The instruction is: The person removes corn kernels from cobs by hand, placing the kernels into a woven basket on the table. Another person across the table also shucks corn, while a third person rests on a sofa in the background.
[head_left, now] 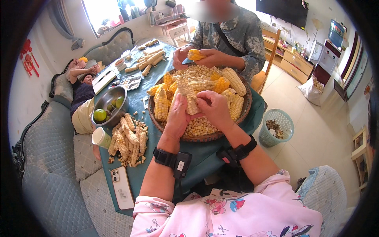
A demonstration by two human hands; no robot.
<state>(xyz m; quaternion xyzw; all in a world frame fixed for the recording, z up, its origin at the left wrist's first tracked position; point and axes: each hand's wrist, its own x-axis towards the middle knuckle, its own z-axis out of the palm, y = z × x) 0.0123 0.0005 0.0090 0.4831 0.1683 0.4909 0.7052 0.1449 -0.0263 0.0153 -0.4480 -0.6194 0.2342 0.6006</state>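
My left hand (pixel 179 112) grips a pale, partly stripped corn cob (pixel 185 89) held upright over a round woven basket (pixel 156 124). My right hand (pixel 213 106) has its fingers closed on the same cob from the right, thumb against the kernels. The basket is heaped with loose kernels (pixel 199 127) and several white and yellow cobs (pixel 233 79). Black devices (pixel 179 162) are strapped to both my forearms. To the left of the basket lies a pile of bare cobs (pixel 128 140).
Another person (pixel 244 43) across the teal-covered table (pixel 156 193) holds a yellow cob; someone reclines on the sofa (pixel 51 166). Also around: steel bowl of green fruit (pixel 117 114), paper cup (pixel 100 138), phone (pixel 122 187), more cobs (pixel 150 59), plastic bin (pixel 275 128), wooden stool (pixel 361 154).
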